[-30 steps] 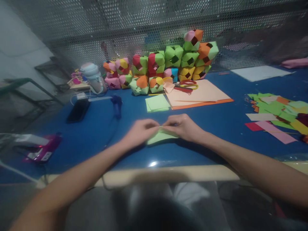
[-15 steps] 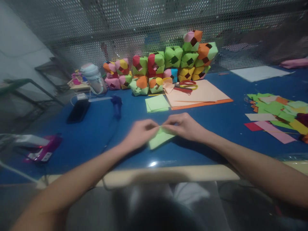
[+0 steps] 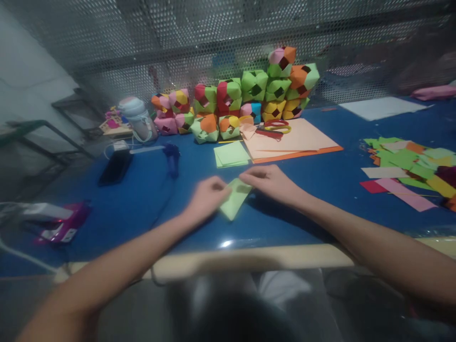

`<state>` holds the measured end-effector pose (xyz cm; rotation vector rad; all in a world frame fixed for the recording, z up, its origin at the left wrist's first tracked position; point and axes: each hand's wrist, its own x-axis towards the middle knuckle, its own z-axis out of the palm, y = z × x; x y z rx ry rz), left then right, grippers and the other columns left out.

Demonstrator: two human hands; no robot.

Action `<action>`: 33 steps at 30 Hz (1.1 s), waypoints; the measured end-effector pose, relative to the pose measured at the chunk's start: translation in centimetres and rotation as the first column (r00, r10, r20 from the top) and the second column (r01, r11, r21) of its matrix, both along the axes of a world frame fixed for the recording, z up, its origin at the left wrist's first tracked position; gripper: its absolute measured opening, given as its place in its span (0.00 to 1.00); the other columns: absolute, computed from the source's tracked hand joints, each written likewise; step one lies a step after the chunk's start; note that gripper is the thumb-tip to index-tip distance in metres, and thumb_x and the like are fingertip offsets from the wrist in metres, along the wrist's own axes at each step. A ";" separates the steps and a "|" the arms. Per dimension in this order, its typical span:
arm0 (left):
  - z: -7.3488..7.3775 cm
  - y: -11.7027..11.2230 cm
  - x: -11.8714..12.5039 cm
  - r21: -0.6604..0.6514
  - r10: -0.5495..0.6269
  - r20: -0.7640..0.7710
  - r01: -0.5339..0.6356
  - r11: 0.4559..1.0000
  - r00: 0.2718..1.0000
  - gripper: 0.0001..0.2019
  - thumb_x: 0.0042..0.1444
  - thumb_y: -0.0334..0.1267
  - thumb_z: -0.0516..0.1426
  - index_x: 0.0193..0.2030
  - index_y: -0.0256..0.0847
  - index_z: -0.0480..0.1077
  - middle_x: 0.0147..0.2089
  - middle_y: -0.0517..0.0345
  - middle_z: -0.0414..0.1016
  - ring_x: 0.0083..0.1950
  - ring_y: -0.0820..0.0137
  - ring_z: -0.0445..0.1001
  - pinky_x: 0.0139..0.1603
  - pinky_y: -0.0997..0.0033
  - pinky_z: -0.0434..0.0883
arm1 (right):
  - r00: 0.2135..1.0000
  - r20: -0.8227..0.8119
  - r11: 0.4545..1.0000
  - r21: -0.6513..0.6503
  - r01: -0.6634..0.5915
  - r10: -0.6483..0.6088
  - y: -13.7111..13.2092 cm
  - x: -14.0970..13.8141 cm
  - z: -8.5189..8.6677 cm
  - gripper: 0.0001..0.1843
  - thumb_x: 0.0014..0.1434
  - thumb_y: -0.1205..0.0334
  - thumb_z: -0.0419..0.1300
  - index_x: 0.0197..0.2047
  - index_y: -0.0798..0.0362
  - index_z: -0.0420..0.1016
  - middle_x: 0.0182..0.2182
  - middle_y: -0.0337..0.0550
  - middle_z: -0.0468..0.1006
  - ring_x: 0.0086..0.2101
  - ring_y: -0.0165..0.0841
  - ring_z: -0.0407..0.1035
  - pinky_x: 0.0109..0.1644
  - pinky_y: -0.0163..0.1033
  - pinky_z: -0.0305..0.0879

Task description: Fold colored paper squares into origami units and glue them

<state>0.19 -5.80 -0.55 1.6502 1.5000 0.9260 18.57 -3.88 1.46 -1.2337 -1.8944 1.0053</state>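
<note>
Between my two hands is a light green sheet of paper (image 3: 233,202), held above the blue table (image 3: 285,223) with one corner pointing toward me. My left hand (image 3: 211,194) pinches its left edge between thumb and fingers. At the upper right edge, my right hand (image 3: 267,180) is closed on the same paper with thumb and forefinger. Whether the sheet is folded double is hard to tell through the blur. Just beyond my hands lies a small stack of light green paper squares (image 3: 231,155).
Folded paper balls (image 3: 254,84) stand stacked at the back. Red-and-yellow scissors (image 3: 274,128) lie on peach sheets (image 3: 302,137). Paper scraps (image 3: 406,161) spread at right. A blue glue gun (image 3: 172,159), a phone (image 3: 114,166), a bottle (image 3: 137,116) and a pink device (image 3: 66,223) are at left.
The green paper has turned, so a corner now points toward me. My hands have moved slightly apart, and more of the paper shows between them.
</note>
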 end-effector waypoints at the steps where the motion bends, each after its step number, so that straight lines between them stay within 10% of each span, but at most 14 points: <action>1: -0.1 0.0 0.1 -0.003 0.000 0.003 0.000 1.000 1.000 0.09 0.46 0.41 0.58 0.24 0.36 0.68 0.24 0.61 0.70 0.26 0.75 0.65 0.27 0.75 0.61 | 1.000 0.006 1.000 -0.006 -0.012 0.012 0.0 -0.1 -0.1 0.15 0.54 0.54 0.57 0.31 0.57 0.79 0.28 0.43 0.78 0.28 0.30 0.67 0.30 0.34 0.60; 16: 0.2 -0.3 0.4 -0.022 -0.013 0.029 0.013 1.000 1.000 0.08 0.43 0.40 0.58 0.24 0.38 0.66 0.24 0.62 0.69 0.27 0.75 0.64 0.28 0.75 0.61 | 0.999 -0.021 0.984 0.177 -0.021 0.025 -0.3 -0.6 -1.1 0.08 0.53 0.63 0.57 0.33 0.56 0.77 0.31 0.42 0.79 0.31 0.30 0.70 0.36 0.36 0.65; 27: 0.1 -0.7 0.4 0.067 -0.154 -0.181 0.169 0.983 0.971 0.02 0.44 0.33 0.54 0.25 0.39 0.63 0.24 0.66 0.64 0.27 0.76 0.59 0.28 0.76 0.58 | 0.964 0.226 0.843 0.484 -0.236 0.141 -0.3 -0.4 -2.0 0.09 0.58 0.62 0.58 0.29 0.54 0.75 0.27 0.43 0.77 0.30 0.31 0.66 0.38 0.39 0.57; 33: 0.6 -0.8 0.3 0.099 -0.072 -0.174 0.090 0.991 0.982 0.02 0.43 0.32 0.54 0.24 0.39 0.62 0.23 0.66 0.62 0.26 0.76 0.59 0.28 0.76 0.57 | 0.994 0.003 0.918 0.384 -0.099 0.106 -0.5 -0.7 -1.6 0.09 0.59 0.61 0.55 0.33 0.54 0.75 0.31 0.43 0.77 0.33 0.31 0.68 0.38 0.37 0.61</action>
